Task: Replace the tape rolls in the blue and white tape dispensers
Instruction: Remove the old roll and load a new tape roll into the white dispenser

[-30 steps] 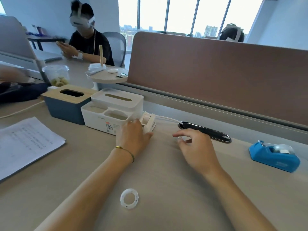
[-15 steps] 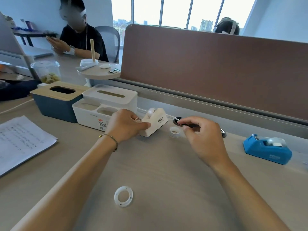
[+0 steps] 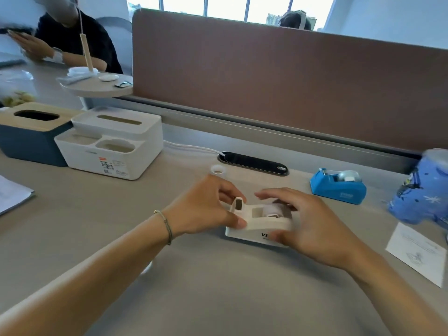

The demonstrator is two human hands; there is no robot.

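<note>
Nearest to us, we held the white tape dispenser (image 3: pixel 259 223) on the counter (image 3: pixel 218 299) with both hands, and everything else is placed from it. Our left hand (image 3: pixel 206 212) pinched its cutter end, thumb on the near side and fingers on the far side, probably to keep the base from sliding. Our right hand (image 3: pixel 312 229) cupped the roll end, thumb against the near wall and fingers arched loosely over the well, where a white roll (image 3: pixel 271 210) sat; we judged the fingers were there to seat or free it, though we could not tell which. Just beyond the dispenser, a small white ring (image 3: pixel 218 170) lay on the counter, perhaps a spare core left within reach. Behind it was a black cable slot (image 3: pixel 254 163) with a white cable (image 3: pixel 189 147) running into it. Farther back and to the right of the white dispenser stood the blue tape dispenser (image 3: pixel 338 187), well apart and untouched, a roll in its well; we judged it was waiting its turn. Back and to the left stood a white organiser box (image 3: pixel 109 144) and a blue tissue box (image 3: pixel 29 134), and a brown partition (image 3: pixel 278 86) closed off the rear.
</note>
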